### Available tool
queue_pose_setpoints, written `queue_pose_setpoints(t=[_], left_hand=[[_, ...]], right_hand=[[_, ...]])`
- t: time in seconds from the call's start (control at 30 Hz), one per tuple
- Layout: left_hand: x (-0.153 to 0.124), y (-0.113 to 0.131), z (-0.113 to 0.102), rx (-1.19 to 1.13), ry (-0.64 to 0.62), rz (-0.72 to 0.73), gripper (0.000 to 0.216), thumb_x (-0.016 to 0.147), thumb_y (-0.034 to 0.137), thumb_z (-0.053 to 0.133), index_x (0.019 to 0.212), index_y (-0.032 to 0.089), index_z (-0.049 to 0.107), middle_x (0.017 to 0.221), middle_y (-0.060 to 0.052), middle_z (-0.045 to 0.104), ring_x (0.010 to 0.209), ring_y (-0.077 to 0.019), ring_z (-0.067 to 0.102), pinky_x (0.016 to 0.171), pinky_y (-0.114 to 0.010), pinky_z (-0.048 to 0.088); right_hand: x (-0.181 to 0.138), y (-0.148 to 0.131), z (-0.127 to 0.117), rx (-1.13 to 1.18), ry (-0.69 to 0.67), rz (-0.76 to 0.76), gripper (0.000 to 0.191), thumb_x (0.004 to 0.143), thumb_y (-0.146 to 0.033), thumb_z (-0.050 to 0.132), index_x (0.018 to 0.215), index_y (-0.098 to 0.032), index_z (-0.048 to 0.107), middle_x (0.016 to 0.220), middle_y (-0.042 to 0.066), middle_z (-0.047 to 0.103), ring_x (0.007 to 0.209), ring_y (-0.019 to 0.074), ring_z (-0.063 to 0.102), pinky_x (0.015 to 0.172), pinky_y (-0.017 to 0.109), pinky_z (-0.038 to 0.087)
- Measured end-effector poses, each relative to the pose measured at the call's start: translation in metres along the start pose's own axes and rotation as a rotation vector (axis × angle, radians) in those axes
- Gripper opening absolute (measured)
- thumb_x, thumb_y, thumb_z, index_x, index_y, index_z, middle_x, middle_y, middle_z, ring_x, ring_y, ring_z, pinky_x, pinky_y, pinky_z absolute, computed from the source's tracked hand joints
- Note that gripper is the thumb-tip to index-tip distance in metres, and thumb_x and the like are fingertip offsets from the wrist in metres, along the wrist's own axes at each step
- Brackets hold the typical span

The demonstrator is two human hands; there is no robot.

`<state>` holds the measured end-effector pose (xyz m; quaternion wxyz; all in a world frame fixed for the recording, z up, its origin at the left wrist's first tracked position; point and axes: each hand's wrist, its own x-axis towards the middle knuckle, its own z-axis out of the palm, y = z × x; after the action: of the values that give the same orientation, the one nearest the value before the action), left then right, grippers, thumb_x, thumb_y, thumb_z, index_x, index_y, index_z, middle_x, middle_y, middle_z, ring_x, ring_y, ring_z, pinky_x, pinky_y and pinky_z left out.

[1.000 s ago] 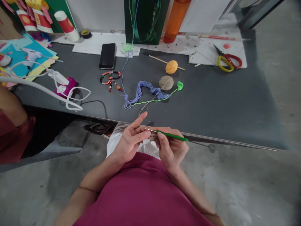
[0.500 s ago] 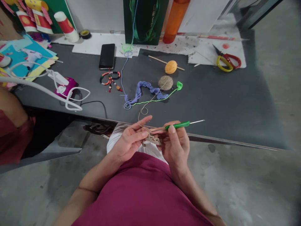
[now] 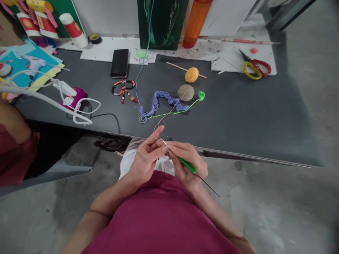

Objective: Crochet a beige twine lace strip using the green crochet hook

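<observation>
1. Holding a crochet hook [image 3: 185, 164] with a green grip, the right hand [image 3: 184, 178] keeps it slanted, and thin metal ends poke out past both sides of the grip.
2. The left hand [image 3: 145, 164] is very close to the right hand, and the two meet at the hook's tip. Its first finger points up, and a thin tan thread [image 3: 172, 113] goes past it.
3. The work is in the hands, just off the edge of the dark gray surface [image 3: 238, 116], above the person's red top [image 3: 159, 218].
4. The thread runs across the surface to a tan yarn ball [image 3: 185, 92], which looks like it has lots of thread left.
5. A wavy blue crochet strip [image 3: 159, 102] lies on the surface and looks made. A green yarn piece [image 3: 188, 107] stretches from it toward a small green loop [image 3: 201, 95].
6. The fingers hide the made part of the tan work, so I cannot tell how big it is or what the left hand pinches.
7. Another person's arm [image 3: 13, 120] is cut off at the left edge.
</observation>
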<state>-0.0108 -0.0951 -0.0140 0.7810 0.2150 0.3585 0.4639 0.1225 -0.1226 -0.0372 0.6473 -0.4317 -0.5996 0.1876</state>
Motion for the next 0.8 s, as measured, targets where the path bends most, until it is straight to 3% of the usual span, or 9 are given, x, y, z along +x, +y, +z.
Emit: queue_pose_setpoints(t=[0.13,0.23,0.3,0.4,0.63,0.8], left_hand=[[0.0,0.001,-0.002,-0.022,-0.012,-0.082,0.062,0.07,0.023,0.096,0.129,0.027,0.078,0.078,0.005,0.073,0.072,-0.0074,0.063,0.076,-0.022,0.05],[0.0,0.003,-0.004,-0.025,-0.004,-0.098,0.063,0.067,0.023,0.098,0.127,0.029,0.079,0.081,0.005,0.075,0.076,-0.0085,0.065,0.081,-0.023,0.051],[0.001,0.004,-0.006,-0.019,0.004,-0.098,0.06,0.068,0.022,0.098,0.125,0.028,0.08,0.078,0.005,0.073,0.075,-0.0084,0.064,0.081,-0.023,0.05],[0.0,0.005,-0.009,-0.008,-0.011,-0.111,0.055,0.069,0.022,0.096,0.122,0.028,0.082,0.078,0.004,0.072,0.078,-0.0099,0.064,0.082,-0.025,0.05],[-0.002,0.008,-0.009,-0.002,-0.129,-0.186,0.05,0.072,0.02,0.092,0.121,0.025,0.083,0.09,-0.002,0.078,0.087,-0.0158,0.068,0.094,-0.035,0.05],[-0.002,0.005,-0.003,-0.003,-0.162,-0.153,0.047,0.072,0.022,0.094,0.117,0.028,0.084,0.089,0.0,0.078,0.078,-0.0115,0.062,0.086,-0.031,0.05]], right_hand=[[-0.005,-0.005,0.004,0.089,0.105,0.249,0.017,0.099,-0.018,0.069,0.106,-0.03,0.079,0.096,0.001,0.086,0.079,0.0194,0.081,0.068,0.034,0.067],[-0.008,-0.008,0.003,0.052,0.138,0.331,0.012,0.101,-0.022,0.067,0.105,-0.029,0.075,0.089,0.0,0.083,0.049,0.0107,0.066,0.045,0.024,0.056],[-0.008,-0.009,0.001,0.028,0.151,0.338,0.008,0.102,-0.026,0.064,0.104,-0.028,0.072,0.084,-0.001,0.08,0.04,0.0081,0.057,0.036,0.021,0.047],[-0.006,-0.01,-0.002,0.083,0.16,0.402,0.01,0.104,-0.037,0.062,0.102,-0.028,0.066,0.079,-0.001,0.078,0.04,0.0102,0.059,0.033,0.022,0.045],[0.007,-0.013,-0.006,0.516,0.125,0.758,0.021,0.098,-0.051,0.071,0.097,-0.03,0.067,0.064,-0.004,0.073,0.046,0.0151,0.065,0.03,0.02,0.037],[0.007,-0.009,0.001,0.629,0.086,0.789,0.027,0.089,-0.051,0.08,0.088,-0.027,0.07,0.061,-0.005,0.073,0.044,0.0121,0.061,0.031,0.018,0.033]])
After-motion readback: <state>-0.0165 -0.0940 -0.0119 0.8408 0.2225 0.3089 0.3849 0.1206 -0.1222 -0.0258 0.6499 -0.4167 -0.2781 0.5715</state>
